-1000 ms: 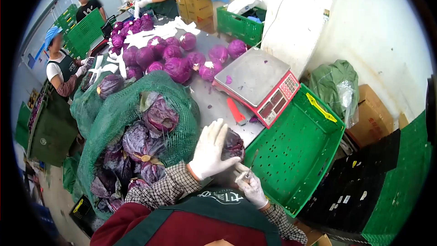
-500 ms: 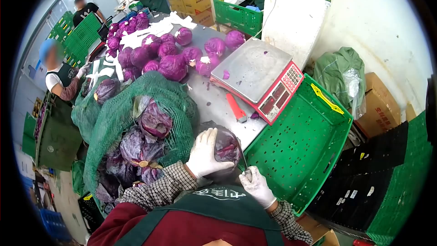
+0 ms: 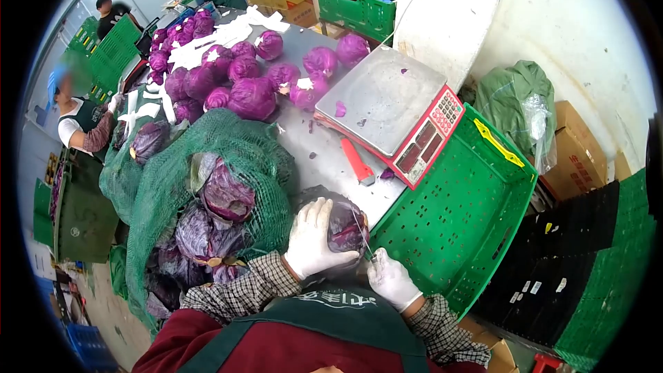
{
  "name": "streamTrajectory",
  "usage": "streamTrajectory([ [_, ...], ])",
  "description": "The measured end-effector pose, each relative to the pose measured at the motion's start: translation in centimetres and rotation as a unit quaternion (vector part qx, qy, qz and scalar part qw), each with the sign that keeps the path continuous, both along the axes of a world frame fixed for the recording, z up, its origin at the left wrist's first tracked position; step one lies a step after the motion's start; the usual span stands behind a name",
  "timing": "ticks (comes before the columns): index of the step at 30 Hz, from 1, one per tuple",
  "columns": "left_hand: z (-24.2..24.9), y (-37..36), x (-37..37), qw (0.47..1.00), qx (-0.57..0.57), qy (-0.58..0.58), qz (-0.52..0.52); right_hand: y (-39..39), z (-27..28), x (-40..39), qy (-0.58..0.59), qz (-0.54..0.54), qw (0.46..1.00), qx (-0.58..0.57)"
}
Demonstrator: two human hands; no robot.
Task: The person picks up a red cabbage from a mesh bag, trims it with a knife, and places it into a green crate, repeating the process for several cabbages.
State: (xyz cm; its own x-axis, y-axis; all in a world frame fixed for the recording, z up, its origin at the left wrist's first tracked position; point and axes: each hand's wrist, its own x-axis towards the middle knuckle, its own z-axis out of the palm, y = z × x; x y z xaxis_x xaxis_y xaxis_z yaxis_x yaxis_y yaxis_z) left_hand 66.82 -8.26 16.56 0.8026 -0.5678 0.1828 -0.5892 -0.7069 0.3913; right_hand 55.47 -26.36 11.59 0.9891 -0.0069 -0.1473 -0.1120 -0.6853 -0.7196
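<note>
- Red cabbage [image 3: 345, 223]: dark purple head, glossy outer leaves with pale veins, sitting at the near edge of the steel table [image 3: 324, 159], just in front of the wearer's chest. Left side of it is covered by a glove.
- Left hand [image 3: 314, 238]: white glove, fingers spread and curled over the cabbage's left flank, gripping it firmly.
- Right hand [image 3: 390, 280]: white glove, closed in a fist around the handle of a small knife [image 3: 362, 236]; the thin blade rises from the fist and lies against the cabbage's right side.
- Green mesh sack [image 3: 200, 186]: left of the held head, slumped over the table edge, packed with untrimmed red cabbages [image 3: 224, 193] whose loose dark leaves show through the net.
- Loose trimmed cabbages [image 3: 252, 97]: brighter purple, heaped on the table farther back, white paper sheets among them.
- Red-handled tool [image 3: 357, 162]: lies flat on the table between the held head and the scale.
- Scale [image 3: 387, 107]: steel platter, red keypad front; a few purple leaf scraps on the platter.
- Green plastic crate [image 3: 456, 214]: just right of the hands, tilted against the table edge, perforated floor bare, yellow label on its far rim.
- Far green crate [image 3: 356, 7]: behind the table, white and blue items inside; I cannot tell what they are.
- Cardboard box [image 3: 577, 145]: far right by the wall, a green bag beside it.
</note>
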Motion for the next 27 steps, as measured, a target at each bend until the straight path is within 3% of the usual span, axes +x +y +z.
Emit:
streamTrajectory([
  [6,-0.4,-0.5,0.2,1.000,-0.013,-0.009,0.016,-0.4,0.1,2.2,0.009,-0.012,1.000,-0.018],
  [8,-0.3,-1.1,-0.2,0.999,0.007,-0.008,0.032,-0.7,1.1,3.9,0.101,0.005,0.994,-0.035],
  [10,0.0,-1.8,-1.2,0.999,0.034,-0.016,0.014,-1.5,-2.3,4.9,0.120,0.061,0.988,-0.077],
  [11,-0.6,-1.9,-2.5,0.998,0.047,-0.043,0.000,-1.5,1.0,5.7,0.166,0.063,0.977,-0.117],
  [14,-1.6,-1.0,-3.1,0.997,0.003,-0.069,0.020,-1.1,-3.6,5.0,0.143,0.038,0.989,-0.001],
  [16,-2.5,0.7,-2.3,0.992,-0.104,-0.062,0.033,0.3,-3.3,4.8,0.034,0.061,0.994,0.083],
  [18,-2.5,2.5,-1.9,0.989,-0.143,-0.045,0.015,1.8,-3.1,4.6,-0.048,0.082,0.981,0.170],
  [21,-2.4,3.1,-1.8,0.988,-0.152,-0.006,-0.003,1.3,-7.2,4.6,0.023,-0.017,0.955,0.295],
  [22,-3.2,3.0,-1.9,0.984,-0.176,-0.020,-0.010,0.3,-11.7,5.1,0.030,-0.023,0.939,0.342],
  [24,-3.6,2.7,-2.6,0.978,-0.209,0.002,-0.004,-0.9,-10.2,5.5,-0.145,-0.023,0.981,0.123],
  [25,-3.8,2.9,-2.7,0.977,-0.209,0.032,0.004,-1.4,-9.1,5.4,-0.213,-0.015,0.974,0.071],
  [27,-2.9,2.7,-2.3,0.985,-0.168,0.041,0.022,-2.1,-4.9,4.4,-0.202,-0.060,0.969,0.127],
])
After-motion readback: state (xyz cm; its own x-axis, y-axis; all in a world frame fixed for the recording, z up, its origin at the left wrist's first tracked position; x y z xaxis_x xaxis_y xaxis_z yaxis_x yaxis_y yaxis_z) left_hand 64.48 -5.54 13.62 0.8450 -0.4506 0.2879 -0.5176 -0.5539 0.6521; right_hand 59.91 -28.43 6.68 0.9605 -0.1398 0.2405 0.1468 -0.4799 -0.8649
